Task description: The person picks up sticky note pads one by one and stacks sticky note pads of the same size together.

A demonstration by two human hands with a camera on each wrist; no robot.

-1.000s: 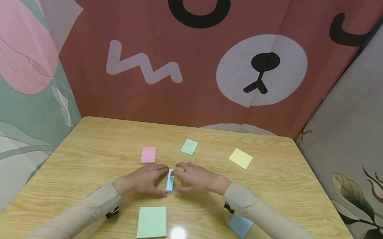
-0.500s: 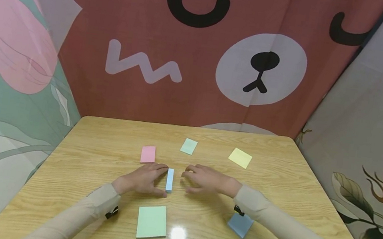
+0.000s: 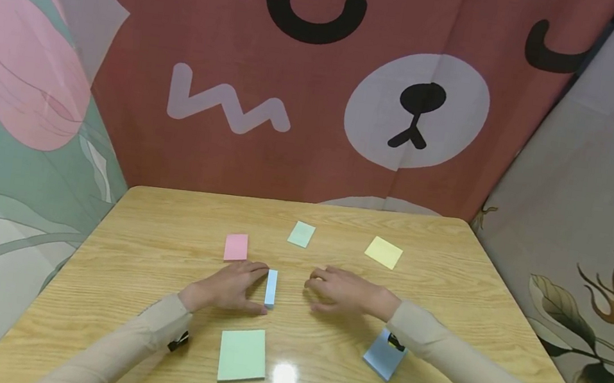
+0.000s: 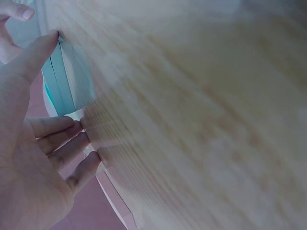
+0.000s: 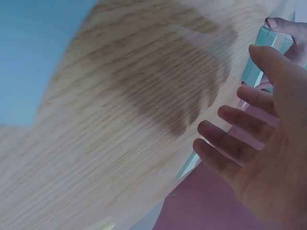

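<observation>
The left hand [image 3: 227,288] pinches a folded light-blue note [image 3: 271,288] between thumb and fingertips, holding it on edge on the wooden table [image 3: 171,251]. The right hand [image 3: 343,290] hovers just right of the note, fingers loosely spread, holding nothing. Bare wood lies between them. A pink note [image 3: 236,247] lies just beyond the blue one; a green pad [image 3: 243,355] sits nearer the person.

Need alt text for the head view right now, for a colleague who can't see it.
A person's left hand holds a folded blue note on edge on a wooden table; the right hand hovers beside it, apart, among flat pink, green and yellow notes.
</observation>
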